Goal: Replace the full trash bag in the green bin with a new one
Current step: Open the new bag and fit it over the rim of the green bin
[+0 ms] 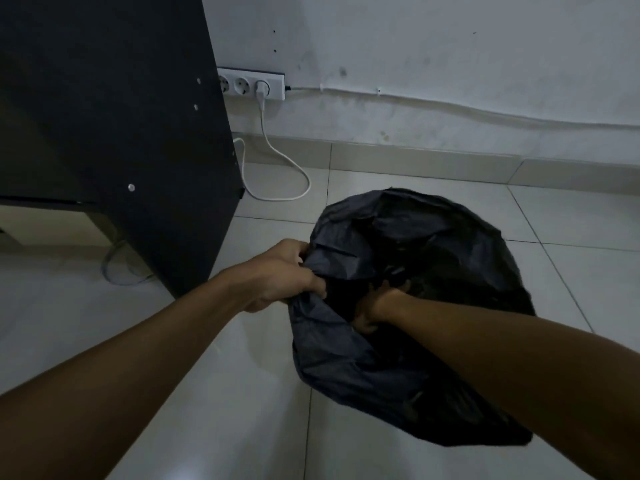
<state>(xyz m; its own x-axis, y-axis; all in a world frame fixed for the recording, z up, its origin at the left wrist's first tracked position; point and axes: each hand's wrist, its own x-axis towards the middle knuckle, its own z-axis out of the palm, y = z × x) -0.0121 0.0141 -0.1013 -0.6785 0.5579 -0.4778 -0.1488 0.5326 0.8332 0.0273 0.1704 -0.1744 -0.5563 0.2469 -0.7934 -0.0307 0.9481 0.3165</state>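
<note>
Cabinet (pixel 104 116), dark, stands at the left against the wall; its near corner comes down to the floor (pixel 207 393) just left of the arms. Socket strip (pixel 251 84) on the wall beside it, one white cord (pixel 277 157) plugged in and looping onto the tiles.

Left hand (pixel 277 275): fingers curled round a bunched fold of the bag (pixel 398 306) at its left rim, thumb side up, pinching the film tight.

Bag: black, thin, crumpled, lying on the floor tiles right of the cabinet, well clear of the wall. Mouth faces the person and gapes between the two hands. No green bin in view; cannot tell whether this is the full bag or the new one. It sags flat against the tiles at the near end and bulges at the far end, so some load inside seems likely.

Right hand (pixel 377 310): wrist and knuckles show, fingers sunk into the bag's mouth and hidden by film. Appears to grip the opposite rim, though the grasp itself is not visible.

Handling, as judged: film soft, no stiffness, slippery when smooth, liable to tear if pulled at one thin spot or dragged over the tile. Weight unknown, probably modest. Best hold is at the rim, gathered into a thick bunch in each hand as on the left, then both bunches brought together to close the mouth before lifting.
</note>
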